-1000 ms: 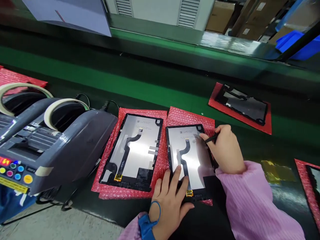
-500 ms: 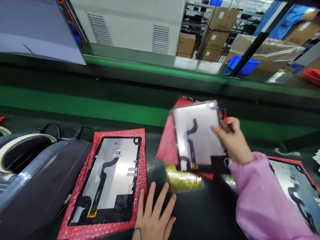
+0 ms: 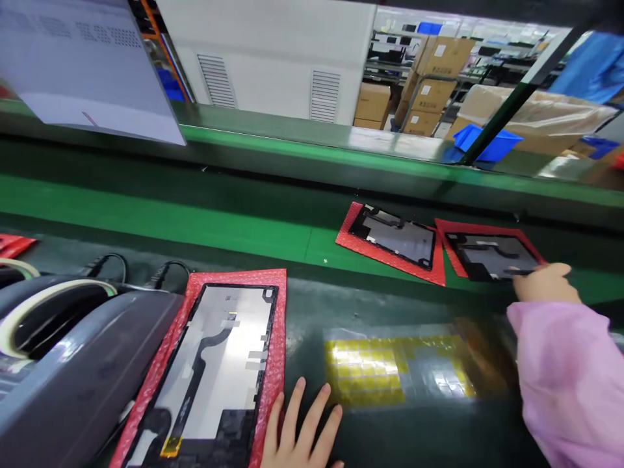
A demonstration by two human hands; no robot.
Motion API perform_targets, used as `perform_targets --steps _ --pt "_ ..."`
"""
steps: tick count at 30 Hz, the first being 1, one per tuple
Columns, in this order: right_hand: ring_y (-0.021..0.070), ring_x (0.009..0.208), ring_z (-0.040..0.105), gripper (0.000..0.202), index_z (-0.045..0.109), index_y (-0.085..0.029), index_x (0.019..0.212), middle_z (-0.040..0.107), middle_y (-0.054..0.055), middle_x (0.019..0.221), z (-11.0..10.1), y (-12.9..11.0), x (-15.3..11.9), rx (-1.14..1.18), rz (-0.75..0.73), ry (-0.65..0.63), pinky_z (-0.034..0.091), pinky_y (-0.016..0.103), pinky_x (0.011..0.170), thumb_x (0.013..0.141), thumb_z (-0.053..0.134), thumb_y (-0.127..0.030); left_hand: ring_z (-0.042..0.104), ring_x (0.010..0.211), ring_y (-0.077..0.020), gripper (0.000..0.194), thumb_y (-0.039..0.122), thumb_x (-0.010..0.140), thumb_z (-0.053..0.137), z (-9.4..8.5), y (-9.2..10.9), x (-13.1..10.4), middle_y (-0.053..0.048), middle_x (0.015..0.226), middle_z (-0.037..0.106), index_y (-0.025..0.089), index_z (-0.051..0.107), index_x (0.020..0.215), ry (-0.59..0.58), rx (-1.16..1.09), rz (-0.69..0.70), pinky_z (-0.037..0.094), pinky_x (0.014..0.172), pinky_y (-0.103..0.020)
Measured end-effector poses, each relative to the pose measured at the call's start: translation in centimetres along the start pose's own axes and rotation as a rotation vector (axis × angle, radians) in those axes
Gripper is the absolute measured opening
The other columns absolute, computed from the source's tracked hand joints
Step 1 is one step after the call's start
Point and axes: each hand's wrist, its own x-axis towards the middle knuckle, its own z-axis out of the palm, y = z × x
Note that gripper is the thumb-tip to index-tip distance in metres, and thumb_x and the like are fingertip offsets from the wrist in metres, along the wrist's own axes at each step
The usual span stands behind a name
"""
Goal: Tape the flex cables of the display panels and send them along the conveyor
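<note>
My left hand (image 3: 302, 432) lies flat with spread fingers on the dark bench, beside the right edge of a red bubble-wrap sheet (image 3: 277, 325). On that sheet rests a display panel (image 3: 219, 370), silver back up, with a black ribbon cable. My right hand (image 3: 546, 283) is closed around a slim dark tool (image 3: 520, 272), its exact kind unclear. The hand is at the near right corner of another display panel (image 3: 497, 260), on red wrap at the back right; whether it grips the panel is hidden. Left of it lies a third panel (image 3: 402, 237) on red wrap.
A clear sheet with yellow stickers (image 3: 365, 374) lies mid-bench. Grey tape dispensers (image 3: 92, 364) stand at the left, with black cables behind. A green-edged shelf (image 3: 292, 143) runs across the back. A white board (image 3: 97, 71) hangs at the upper left.
My right hand has moved right and back, and the panel it carried is now down on the back right of the bench. My left hand stays in place; the view has shifted slightly.
</note>
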Motion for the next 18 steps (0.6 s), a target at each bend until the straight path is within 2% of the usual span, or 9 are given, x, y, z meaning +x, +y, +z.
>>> perform_targets --steps 3,5,6,7,9,11,13,15,18 --pt "0.0363 0.084 0.072 0.010 0.053 -0.025 0.093 0.070 0.019 0.092 3.6 -4.1 -1.5 -0.087 -0.109 -0.101 0.051 0.048 0.071 0.094 0.059 -0.032 0.044 0.141 -0.0314 0.047 0.035 0.081 0.068 -0.5 0.0 0.5 0.000 0.137 0.069 0.033 0.069 0.129 0.005 -0.015 0.006 0.004 0.127 -0.048" --pt "0.0321 0.110 0.070 0.013 0.058 -0.023 0.096 0.070 0.016 0.124 6.6 -8.0 -2.0 -0.076 -0.320 -0.261 0.052 0.043 0.089 0.088 0.068 -0.026 0.044 0.141 -0.0306 0.047 0.038 0.082 0.069 -0.8 0.0 0.9 0.000 0.137 0.069 0.031 0.070 0.128 0.021 -0.030 0.028 0.001 0.128 -0.045" --pt "0.0307 0.123 0.064 0.017 0.061 -0.022 0.105 0.065 0.016 0.137 7.9 -10.0 -2.0 -0.085 -0.420 -0.329 0.050 0.043 0.097 0.088 0.066 -0.020 0.044 0.141 -0.0304 0.046 0.040 0.082 0.069 -0.9 0.0 1.0 0.000 0.137 0.069 0.030 0.070 0.127 0.031 -0.041 0.029 0.001 0.128 -0.044" --pt "0.0297 0.129 0.061 0.025 0.061 -0.021 0.113 0.063 0.016 0.142 9.1 -11.9 -1.8 -0.094 -0.454 -0.353 0.048 0.042 0.100 0.089 0.063 -0.014 0.044 0.141 -0.0305 0.046 0.041 0.083 0.070 -0.9 0.0 1.0 0.000 0.137 0.069 0.029 0.070 0.127 0.039 -0.048 0.020 0.001 0.128 -0.044" --pt "0.0325 0.124 0.065 0.035 0.061 -0.016 0.123 0.067 0.023 0.134 10.6 -14.8 -0.9 -0.132 -0.471 -0.391 0.050 0.044 0.095 0.089 0.058 -0.007 0.045 0.142 -0.0306 0.045 0.039 0.083 0.069 -1.0 -0.2 0.8 -0.001 0.138 0.068 0.028 0.069 0.127 0.044 -0.049 -0.003 0.008 0.128 -0.045" --pt "0.0346 0.107 0.072 0.034 0.064 -0.012 0.120 0.074 0.026 0.115 11.0 -16.5 0.3 -0.168 -0.454 -0.414 0.053 0.044 0.086 0.089 0.055 -0.003 0.047 0.143 -0.0289 0.046 0.026 0.084 0.067 -1.3 -0.5 0.4 -0.002 0.140 0.067 0.027 0.067 0.130 0.034 -0.060 0.009 0.022 0.126 -0.044" --pt "0.0342 0.095 0.076 0.032 0.068 -0.011 0.115 0.077 0.024 0.100 10.5 -17.2 1.2 -0.188 -0.444 -0.426 0.053 0.042 0.080 0.090 0.052 0.000 0.047 0.144 -0.0258 0.048 0.013 0.086 0.061 -1.9 -0.8 0.2 -0.003 0.140 0.067 0.026 0.064 0.132 0.028 -0.182 0.006 0.037 0.120 -0.040" --pt "0.0342 0.091 0.076 0.036 0.070 -0.012 0.116 0.078 0.022 0.094 9.3 -17.3 1.6 -0.187 -0.437 -0.415 0.053 0.042 0.079 0.089 0.051 0.002 0.048 0.144 -0.0232 0.045 0.008 0.091 0.052 -2.8 -0.8 0.3 -0.005 0.139 0.067 0.025 0.063 0.131 0.001 -0.459 -0.073 0.047 0.114 -0.038" --pt "0.0348 0.097 0.075 0.041 0.070 -0.018 0.126 0.080 0.017 0.101 6.5 -16.1 0.7 -0.157 -0.439 -0.377 0.054 0.044 0.085 0.090 0.056 -0.004 0.055 0.139 -0.0230 0.033 0.021 0.103 0.043 -4.1 -0.4 1.6 -0.009 0.139 0.067 0.025 0.064 0.128 -0.086 -1.045 -0.364 0.049 0.113 -0.041"
